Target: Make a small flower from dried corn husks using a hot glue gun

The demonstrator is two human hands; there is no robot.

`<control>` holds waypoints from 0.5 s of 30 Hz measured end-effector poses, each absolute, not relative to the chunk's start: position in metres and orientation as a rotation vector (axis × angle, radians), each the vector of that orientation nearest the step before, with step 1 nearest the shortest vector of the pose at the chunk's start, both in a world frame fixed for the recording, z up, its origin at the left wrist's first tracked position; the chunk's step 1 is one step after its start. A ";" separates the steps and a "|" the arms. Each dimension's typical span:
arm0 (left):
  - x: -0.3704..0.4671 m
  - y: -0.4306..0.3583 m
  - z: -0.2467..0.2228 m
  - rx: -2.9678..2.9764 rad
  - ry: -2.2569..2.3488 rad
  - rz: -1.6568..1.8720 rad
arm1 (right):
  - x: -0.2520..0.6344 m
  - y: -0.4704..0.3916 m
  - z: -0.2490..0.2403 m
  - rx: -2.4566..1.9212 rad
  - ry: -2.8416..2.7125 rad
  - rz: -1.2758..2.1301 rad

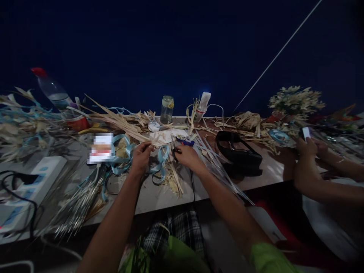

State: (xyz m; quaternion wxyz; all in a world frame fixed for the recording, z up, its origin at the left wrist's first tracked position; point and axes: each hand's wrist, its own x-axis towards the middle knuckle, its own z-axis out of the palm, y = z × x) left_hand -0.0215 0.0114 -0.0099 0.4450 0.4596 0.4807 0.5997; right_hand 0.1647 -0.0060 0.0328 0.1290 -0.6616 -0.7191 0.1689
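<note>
My left hand (142, 154) is closed, thumb and fingers pinched together beside a pale piece too small to name. My right hand (186, 154) has its fingers curled around the dark handle of what look like scissors (174, 153). Light blue ribbon (162, 161) hangs in loops between my hands, and more blue ribbon (115, 163) lies left of my left hand. Dried husk scraps (174, 182) are scattered below my hands. Just beyond them are white paper (163, 136) and a blue object (186, 142).
Husk strips (122, 123), a glass jar (167, 110) and a cup (200, 112) stand or lie behind. Left are a bottle (61, 99), wires (81, 206) and a power strip (36, 193). Right are a black strapped object (240, 155), a flower bunch (295, 100) and another person's hands (308, 149).
</note>
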 end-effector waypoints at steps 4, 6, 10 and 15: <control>-0.022 0.013 -0.011 1.059 1.235 1.547 | 0.140 -0.012 0.028 -2.054 -2.183 0.348; -0.022 0.014 -0.013 1.043 1.234 1.574 | 0.131 -0.013 0.025 -2.082 -2.218 0.345; -0.024 0.015 -0.015 1.030 1.215 1.583 | 0.121 -0.014 0.023 -2.020 -2.303 0.384; -0.026 0.015 -0.012 1.015 1.228 1.591 | 0.115 -0.013 0.029 -1.940 -2.392 0.400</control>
